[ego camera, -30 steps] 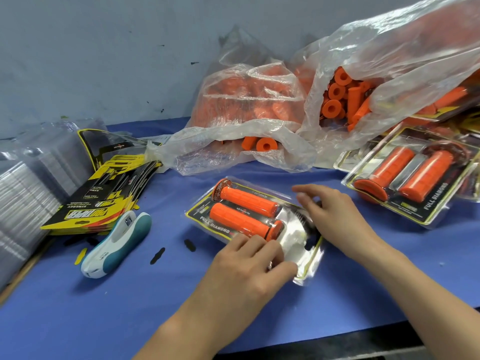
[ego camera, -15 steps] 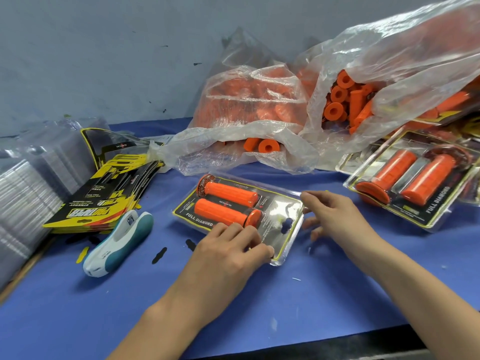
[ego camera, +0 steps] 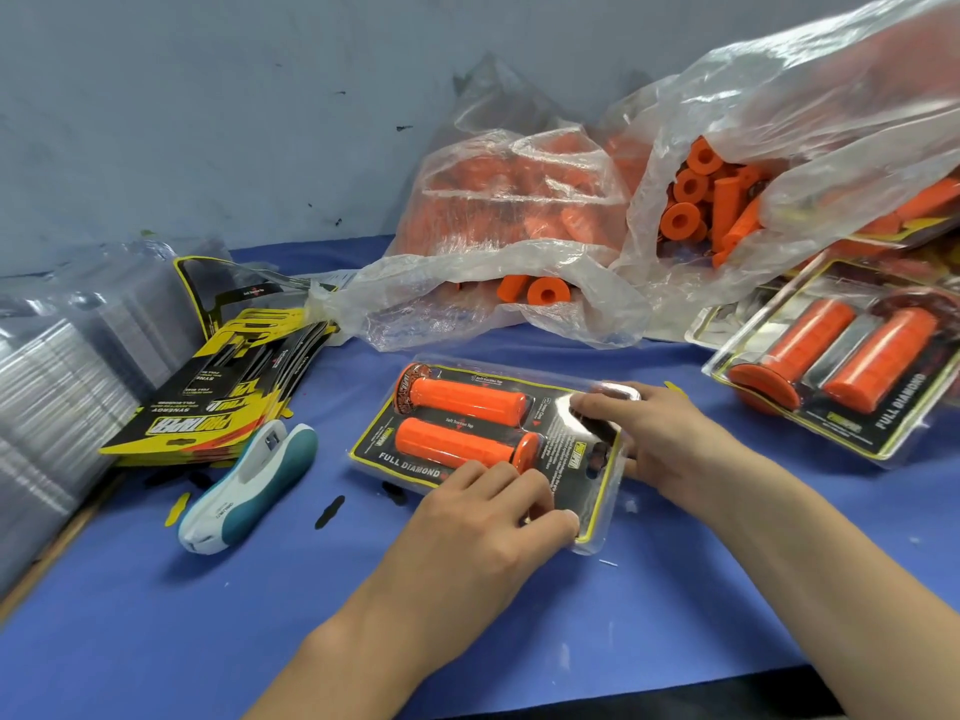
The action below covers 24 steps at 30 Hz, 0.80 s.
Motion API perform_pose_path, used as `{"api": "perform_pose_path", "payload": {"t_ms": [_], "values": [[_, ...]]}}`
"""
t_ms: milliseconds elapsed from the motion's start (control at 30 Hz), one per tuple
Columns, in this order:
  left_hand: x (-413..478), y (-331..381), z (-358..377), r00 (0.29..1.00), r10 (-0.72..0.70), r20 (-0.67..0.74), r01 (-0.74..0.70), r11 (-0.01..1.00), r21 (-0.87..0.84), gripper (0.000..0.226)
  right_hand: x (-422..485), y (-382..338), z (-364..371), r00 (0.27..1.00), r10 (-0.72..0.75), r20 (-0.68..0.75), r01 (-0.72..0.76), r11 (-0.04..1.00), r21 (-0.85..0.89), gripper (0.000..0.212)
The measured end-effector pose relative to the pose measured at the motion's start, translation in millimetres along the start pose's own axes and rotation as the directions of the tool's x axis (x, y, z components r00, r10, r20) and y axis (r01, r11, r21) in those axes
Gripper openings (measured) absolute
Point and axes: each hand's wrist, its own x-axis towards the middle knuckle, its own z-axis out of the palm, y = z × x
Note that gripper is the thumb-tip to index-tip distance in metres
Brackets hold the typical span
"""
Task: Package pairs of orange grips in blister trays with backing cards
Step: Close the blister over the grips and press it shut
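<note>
**Two hands on a pack of orange grips**

Far left sits a pile of clear trays (ego camera: 57, 387). Next comes a heap of yellow and black cards (ego camera: 218, 407), and just in front of it a white and teal tool (ego camera: 249, 485) (it looks like a stapler). In the middle of the blue bench (ego camera: 156, 615) lies a blister pack (ego camera: 488, 449) with two orange grips (ego camera: 457, 423) inside, side by side. The left hand (ego camera: 483, 532) rests on its near edge, fingers bent and pressing down. The right hand (ego camera: 670, 444) presses flat fingers on its right end. Behind are two plastic bags (ego camera: 519, 210) full of grips. Far right lies a finished pack (ego camera: 841, 366).
</note>
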Motion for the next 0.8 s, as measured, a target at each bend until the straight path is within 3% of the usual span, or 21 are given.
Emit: {"api": "perform_pose_path", "payload": {"t_ms": [167, 300, 400, 467, 533, 633, 800], "values": [[0.5, 0.5, -2.0, 1.000, -0.007, 0.005, 0.007, 1.000, 0.012, 0.020, 3.4, 1.1, 5.3, 0.998, 0.010, -0.068, -0.005, 0.997, 0.073, 0.028], [1.8, 1.7, -2.5, 1.000, -0.003, 0.000, 0.003, 1.000, 0.024, 0.018, -0.3, 5.7, 12.3, 0.980, -0.108, -0.166, 0.119, 0.991, 0.059, 0.028], [2.3, 2.7, -1.9, 1.000, -0.003, 0.001, 0.003, 0.999, 0.039, 0.018, -10.7, 12.6, 21.6, 0.967, -0.175, -0.186, 0.186, 0.981, 0.045, 0.044], [3.0, 3.3, -1.5, 1.000, -0.002, 0.002, 0.002, 0.999, 0.052, 0.018, -18.0, 18.8, 27.8, 0.981, -0.143, -0.134, 0.157, 0.982, 0.101, 0.047], [4.1, 4.0, -1.8, 1.000, 0.004, 0.001, -0.004, 0.998, 0.058, 0.018, -24.1, 24.3, 32.2, 0.992, -0.093, -0.091, 0.107, 0.980, 0.168, 0.037], [5.8, 5.0, -2.6, 1.000, 0.017, -0.006, -0.017, 0.998, 0.057, 0.019, -28.3, 28.6, 34.6, 0.991, -0.060, -0.123, 0.084, 0.976, 0.202, 0.022], [5.5, 5.8, -2.5, 0.999, 0.037, -0.008, -0.037, 0.998, 0.059, 0.023, -25.0, 23.2, 33.4, 0.981, 0.003, -0.195, 0.039, 0.976, 0.212, 0.025]]}}
